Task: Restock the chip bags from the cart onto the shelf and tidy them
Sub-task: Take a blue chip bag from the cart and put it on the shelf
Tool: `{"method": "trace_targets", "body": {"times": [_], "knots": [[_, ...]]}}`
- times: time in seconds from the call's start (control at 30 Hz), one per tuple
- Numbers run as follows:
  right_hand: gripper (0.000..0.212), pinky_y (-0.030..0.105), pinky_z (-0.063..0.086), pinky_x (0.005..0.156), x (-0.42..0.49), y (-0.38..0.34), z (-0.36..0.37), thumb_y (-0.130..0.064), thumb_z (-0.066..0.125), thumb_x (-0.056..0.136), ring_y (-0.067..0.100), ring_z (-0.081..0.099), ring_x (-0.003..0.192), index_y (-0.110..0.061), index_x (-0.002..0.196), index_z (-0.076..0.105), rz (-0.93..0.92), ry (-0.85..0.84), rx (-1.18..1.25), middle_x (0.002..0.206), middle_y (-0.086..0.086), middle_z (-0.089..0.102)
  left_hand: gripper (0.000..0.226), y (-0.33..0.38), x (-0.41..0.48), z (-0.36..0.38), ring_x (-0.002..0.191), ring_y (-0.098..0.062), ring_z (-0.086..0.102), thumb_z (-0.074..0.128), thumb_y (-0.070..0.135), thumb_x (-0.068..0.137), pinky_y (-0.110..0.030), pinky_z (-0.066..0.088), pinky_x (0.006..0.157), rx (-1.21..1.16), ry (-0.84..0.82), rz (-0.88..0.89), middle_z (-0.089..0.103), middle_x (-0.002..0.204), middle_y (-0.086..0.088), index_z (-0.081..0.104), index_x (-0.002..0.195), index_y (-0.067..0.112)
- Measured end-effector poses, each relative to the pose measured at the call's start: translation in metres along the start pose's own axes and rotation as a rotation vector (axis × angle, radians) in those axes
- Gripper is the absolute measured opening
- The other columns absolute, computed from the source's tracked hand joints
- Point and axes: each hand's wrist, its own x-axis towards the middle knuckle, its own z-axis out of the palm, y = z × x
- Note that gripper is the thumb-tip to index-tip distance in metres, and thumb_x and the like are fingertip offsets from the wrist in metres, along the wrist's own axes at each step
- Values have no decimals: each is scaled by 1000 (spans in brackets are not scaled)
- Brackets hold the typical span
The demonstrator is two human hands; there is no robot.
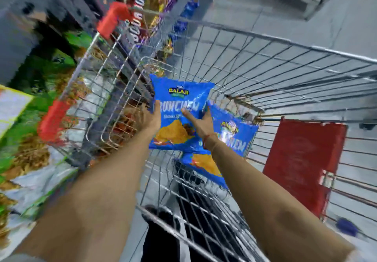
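Inside the wire cart (265, 43) I hold a blue chip bag (179, 96) upright between both hands. My left hand (150, 116) grips its left edge, thumb over the front. My right hand (201, 122) presses on the bag's right side, index finger stretched across the print. A second blue chip bag (230, 139) lies tilted just behind and below my right wrist, partly hidden by it. The shelf (30, 90) with green and white bags runs along the left, blurred.
The cart has red handle caps (54, 122) at the left and a red flap (302, 161) on its right side. Brown and purple snack bags (146, 2) hang on the shelf beyond the cart. Grey floor shows through the wire.
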Motion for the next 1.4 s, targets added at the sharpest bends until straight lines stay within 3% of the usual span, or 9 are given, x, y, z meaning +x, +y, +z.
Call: {"method": "trace_targets", "body": {"times": [0.17, 0.33, 0.57, 0.67, 0.8, 0.9, 1.03, 1.17, 1.4], "knots": [[114, 42, 35, 115, 26, 16, 12, -56, 83, 54, 24, 48, 133, -16, 147, 31, 96, -3, -44, 145, 4, 50, 66, -10, 16, 17, 126, -41, 41, 36, 55, 93, -40, 33, 97, -29, 37, -25, 44, 139, -23, 36, 139, 8], [92, 40, 40, 110, 37, 14, 11, -48, 81, 66, 28, 52, 126, -17, 142, 40, 131, 39, -33, 137, 6, 57, 75, -9, 16, 16, 94, -28, 49, 27, 68, 88, -39, 36, 84, -15, -8, -66, 53, 127, -20, 42, 130, 8], [72, 46, 50, 100, -2, 9, 3, -46, 86, 60, 25, 64, 110, -19, 120, 58, 16, 105, 88, 117, 1, 67, 75, 2, -18, 2, 91, -27, 52, 29, 70, 86, -38, 41, 86, -157, -24, -67, 56, 104, -10, 52, 118, 7], [92, 44, 43, 107, -27, -1, -4, -47, 84, 62, 23, 53, 121, -7, 136, 46, -4, 151, 114, 130, 5, 57, 79, 11, -45, -13, 88, -28, 52, 29, 74, 83, -38, 42, 83, -184, -55, -36, 58, 102, -12, 55, 117, 7], [61, 40, 55, 81, -59, -37, -17, -41, 87, 60, 23, 68, 86, -7, 106, 65, -154, 150, 116, 104, 12, 73, 100, 32, -83, -46, 99, -27, 53, 29, 94, 57, -43, 45, 90, -317, -157, 18, 59, 117, -9, 51, 123, 22], [43, 33, 58, 75, -85, -81, -25, -21, 87, 66, 14, 72, 81, -6, 101, 67, -297, 115, 188, 93, 5, 75, 65, 54, -113, -80, 109, -19, 47, 34, 71, 84, -40, 36, 88, -365, -100, 173, 52, 115, 1, 46, 126, 24], [38, 38, 58, 77, -133, -159, -23, -20, 88, 62, 19, 72, 83, -9, 94, 71, -475, 71, 263, 92, 7, 75, 87, 87, -155, -143, 117, -18, 51, 47, 80, 67, -28, 40, 84, -522, -82, 459, 52, 127, 2, 49, 130, 20], [31, 21, 55, 63, -203, -249, -12, -3, 82, 68, 5, 70, 70, -2, 96, 69, -682, -78, 351, 77, -4, 76, 69, 118, -211, -223, 122, -19, 51, 50, 60, 84, -24, 39, 88, -590, 48, 707, 49, 137, 0, 39, 137, 18], [30, 39, 58, 83, -342, -379, 20, -19, 87, 60, 27, 73, 92, -16, 87, 73, -1055, -305, 392, 91, 4, 78, 58, 141, -326, -367, 107, -13, 63, 55, 75, 64, -44, 48, 96, -738, 369, 1097, 65, 117, 5, 55, 107, 35]]}}
